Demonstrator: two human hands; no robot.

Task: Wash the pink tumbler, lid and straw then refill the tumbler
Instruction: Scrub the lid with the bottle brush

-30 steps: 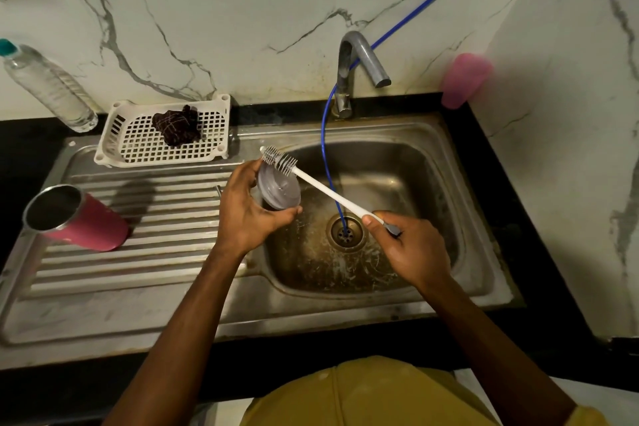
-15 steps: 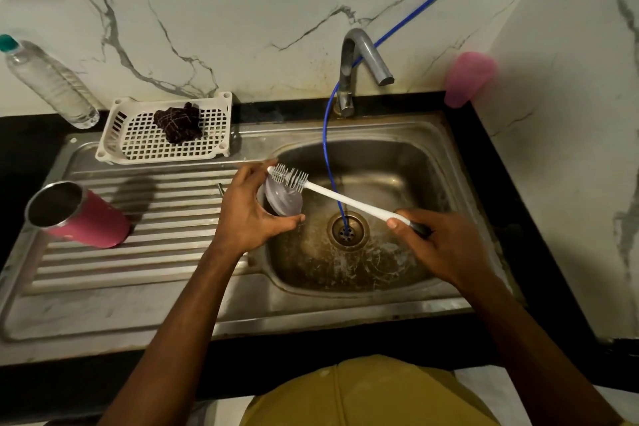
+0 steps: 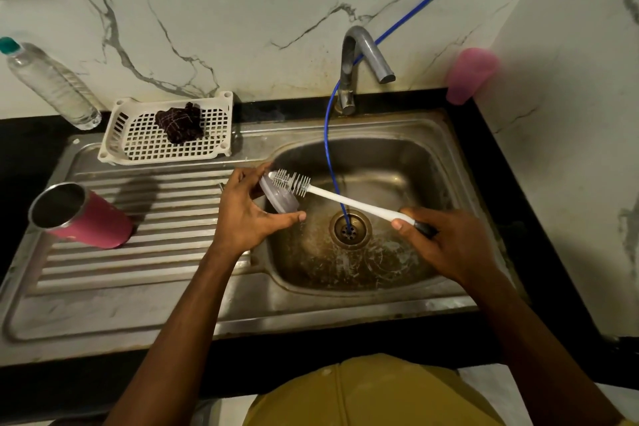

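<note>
My left hand (image 3: pixel 246 214) holds the clear round lid (image 3: pixel 280 197) by its edge, over the left rim of the sink basin (image 3: pixel 408 162). My right hand (image 3: pixel 446 242) grips the dark end of a white bottle brush (image 3: pixel 345 198). Its bristle head lies against the lid's face. The pink tumbler (image 3: pixel 83 216) stands open and empty on the ribbed draining board, tilted in this wide view, well left of both hands. I see no straw.
A steel tap (image 3: pixel 359 62) rises behind the basin, and a blue hose (image 3: pixel 330 156) hangs into the drain (image 3: pixel 349 228). A white basket (image 3: pixel 138 145) holds a dark cloth (image 3: pixel 179 124). A clear water bottle (image 3: pixel 52 86) leans at the far left. A pink cup (image 3: pixel 468 76) sits back right.
The brush has slid to the right across the lid as my right hand drew back. My left hand has turned the lid more edge-on.
</note>
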